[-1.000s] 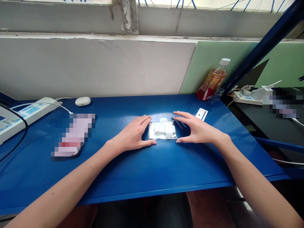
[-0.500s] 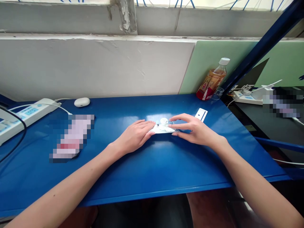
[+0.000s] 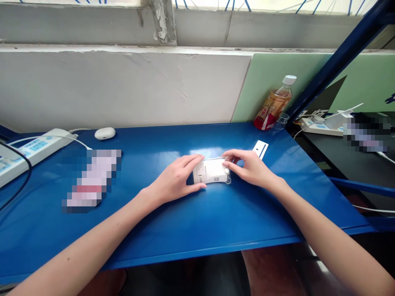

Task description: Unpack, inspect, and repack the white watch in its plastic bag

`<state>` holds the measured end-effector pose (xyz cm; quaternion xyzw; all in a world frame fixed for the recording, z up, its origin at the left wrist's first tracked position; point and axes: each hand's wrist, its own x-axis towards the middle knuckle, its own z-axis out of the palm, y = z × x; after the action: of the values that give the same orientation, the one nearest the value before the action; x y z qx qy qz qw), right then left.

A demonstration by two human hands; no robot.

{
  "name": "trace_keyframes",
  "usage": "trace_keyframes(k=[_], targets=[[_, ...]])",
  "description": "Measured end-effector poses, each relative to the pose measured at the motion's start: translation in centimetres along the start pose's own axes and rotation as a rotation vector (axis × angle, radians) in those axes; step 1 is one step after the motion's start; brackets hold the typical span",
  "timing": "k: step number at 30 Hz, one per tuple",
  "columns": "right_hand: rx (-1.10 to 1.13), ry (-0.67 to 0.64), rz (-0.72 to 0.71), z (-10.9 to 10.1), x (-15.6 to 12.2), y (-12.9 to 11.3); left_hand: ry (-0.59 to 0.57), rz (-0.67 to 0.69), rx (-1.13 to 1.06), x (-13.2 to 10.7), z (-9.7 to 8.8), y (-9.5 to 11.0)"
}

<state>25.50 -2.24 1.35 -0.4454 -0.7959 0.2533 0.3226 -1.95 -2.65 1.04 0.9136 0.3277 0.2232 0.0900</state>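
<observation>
A small white packet (image 3: 212,170) in clear plastic film lies at the middle of the blue table, its printed face with small codes showing. My left hand (image 3: 175,176) spans its left end, fingers at the far edge and thumb at the near edge. At the packet's upper right corner, my right hand (image 3: 251,166) pinches with thumb and forefinger; a thin pale strand runs along the far edge there. Just beyond the right hand lies a white card with a dark stripe (image 3: 261,149).
On the left are a pixelated phone-like object (image 3: 95,176), a power strip (image 3: 38,146) with cables and a white earbud case (image 3: 105,133). A drink bottle (image 3: 273,107) stands at the back right by a blue post (image 3: 336,53). The blue table (image 3: 197,226) ends in front of me.
The packet has turned to show its printed face, and the round white piece on top is out of sight there. My left thumb has spread nearer me; my right thumb has moved up.
</observation>
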Motion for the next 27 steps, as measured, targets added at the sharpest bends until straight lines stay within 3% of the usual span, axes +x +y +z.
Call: trace_keyframes(k=[6, 9, 13, 27], targets=[[-0.282, -0.018, -0.152, -0.1, 0.0, 0.6, -0.21, -0.026, 0.01, 0.1, 0.0, -0.2], [-0.309, -0.129, -0.253, -0.7, -0.1, 0.2, -0.273, -0.059, 0.021, 0.1, 0.1, -0.2], [-0.314, -0.238, -0.276, -1.1, -0.1, -0.2, -0.299, -0.089, 0.027, 0.1, 0.2, -0.4], [-0.323, -0.201, -0.269, -0.5, 0.0, 0.7, -0.303, -0.139, 0.027, 0.3, 0.3, -0.9]])
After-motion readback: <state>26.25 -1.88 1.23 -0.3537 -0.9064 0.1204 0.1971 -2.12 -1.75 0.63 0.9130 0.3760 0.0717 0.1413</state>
